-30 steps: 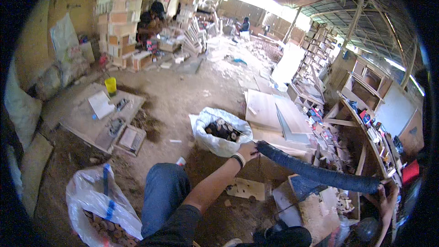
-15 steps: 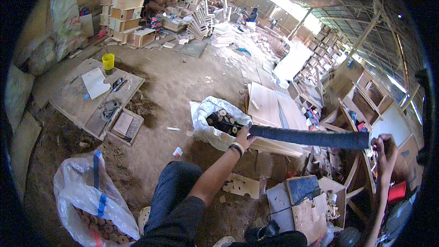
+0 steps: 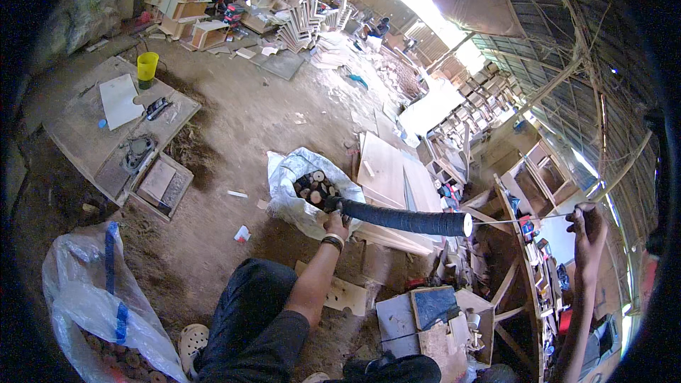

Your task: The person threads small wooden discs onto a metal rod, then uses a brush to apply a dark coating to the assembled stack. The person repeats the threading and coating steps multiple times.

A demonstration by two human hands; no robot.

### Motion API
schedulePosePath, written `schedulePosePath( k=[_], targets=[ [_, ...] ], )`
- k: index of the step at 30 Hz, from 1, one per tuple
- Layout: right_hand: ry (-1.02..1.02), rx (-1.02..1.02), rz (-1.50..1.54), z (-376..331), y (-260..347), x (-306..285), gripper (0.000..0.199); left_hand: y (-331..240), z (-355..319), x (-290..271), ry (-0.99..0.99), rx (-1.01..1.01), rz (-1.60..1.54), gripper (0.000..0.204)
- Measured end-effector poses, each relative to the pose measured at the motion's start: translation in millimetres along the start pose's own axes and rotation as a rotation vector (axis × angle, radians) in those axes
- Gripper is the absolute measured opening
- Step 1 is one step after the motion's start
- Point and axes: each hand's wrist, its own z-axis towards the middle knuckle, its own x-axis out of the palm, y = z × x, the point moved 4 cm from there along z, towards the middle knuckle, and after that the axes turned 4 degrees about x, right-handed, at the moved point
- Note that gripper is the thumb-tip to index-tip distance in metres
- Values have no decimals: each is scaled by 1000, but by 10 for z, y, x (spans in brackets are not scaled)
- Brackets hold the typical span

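A long dark cylinder (image 3: 404, 218), which looks like a tight stack of round discs, stretches sideways in front of me, with a pale disc face at its right end. My left hand (image 3: 338, 223) is closed round its left end, above an open white sack (image 3: 284, 202) of round discs with centre holes. From the right end runs a thin straight rod (image 3: 514, 221). The far end of that rod is pinched in the fingers of my raised right hand (image 3: 587, 230). A gap separates this hand from the cylinder.
At lower left a clear plastic sack (image 3: 85, 291) holds more discs. A low wooden board (image 3: 92, 142) carries a yellow cup (image 3: 147, 67). Wooden panels (image 3: 397, 170) lie beyond the cylinder, and a cluttered wooden bench (image 3: 528, 262) stands at right. People work in the background.
The cylinder has moved away from my right hand, which was at its right end. A length of thin rod now shows between them. My view has also shifted.
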Motion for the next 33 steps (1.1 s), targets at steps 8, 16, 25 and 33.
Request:
schedulePosePath(
  k=[8,16,25,33],
  targets=[
    [-101,52,-93,-262,-289,-629,15,-43,45,555,241,-365,-795,11],
    [-236,139,-258,-491,-471,-1424,35,-505,-406,966,171,-609,-666,35],
    [-254,71,-295,-436,-486,-1440,33,-340,-513,940,-146,-787,-709,15],
    [-152,1,-258,-278,-432,-1256,26,-298,-638,879,75,-459,-478,40]
  ],
)
